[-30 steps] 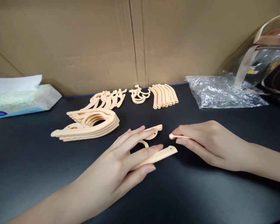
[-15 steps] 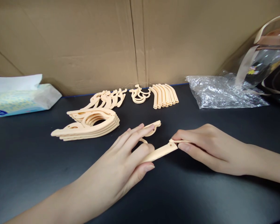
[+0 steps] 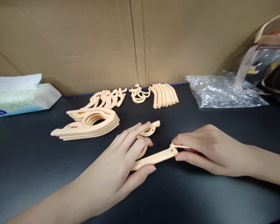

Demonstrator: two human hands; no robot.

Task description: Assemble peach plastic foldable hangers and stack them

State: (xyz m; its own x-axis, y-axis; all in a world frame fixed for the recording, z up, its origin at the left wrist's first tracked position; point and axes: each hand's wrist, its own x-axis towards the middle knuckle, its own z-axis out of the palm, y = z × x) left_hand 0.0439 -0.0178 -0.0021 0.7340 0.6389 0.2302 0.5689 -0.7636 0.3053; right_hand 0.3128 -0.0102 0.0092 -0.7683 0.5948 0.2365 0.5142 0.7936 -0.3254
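My left hand (image 3: 122, 158) lies over a cream plastic folding hanger (image 3: 151, 159), its thumb along the near edge and its fingers across the far side. One arm of the hanger points right, and a curved part shows past my fingertips. The palm covers the rest. Between thumb and forefinger, my right hand (image 3: 206, 149) pinches a thin cream hanger hook (image 3: 180, 146). The hook's knobbed end is by the holed tip of the hanger arm; whether it sits in the hole I cannot tell.
Stacked cream hangers (image 3: 88, 124) lie to the left. Behind are curved pieces (image 3: 109, 98), loose hooks (image 3: 138, 95) and a row of hanger arms (image 3: 164, 95). A tissue pack (image 3: 21, 96) sits at far left, a clear plastic bag (image 3: 221, 91) and a bottle (image 3: 268, 59) at right.
My left forefinger has lifted and drawn back, baring more of the hanger arm. The hook end has come slightly up from the arm's tip, and my right thumb has moved a little lower.
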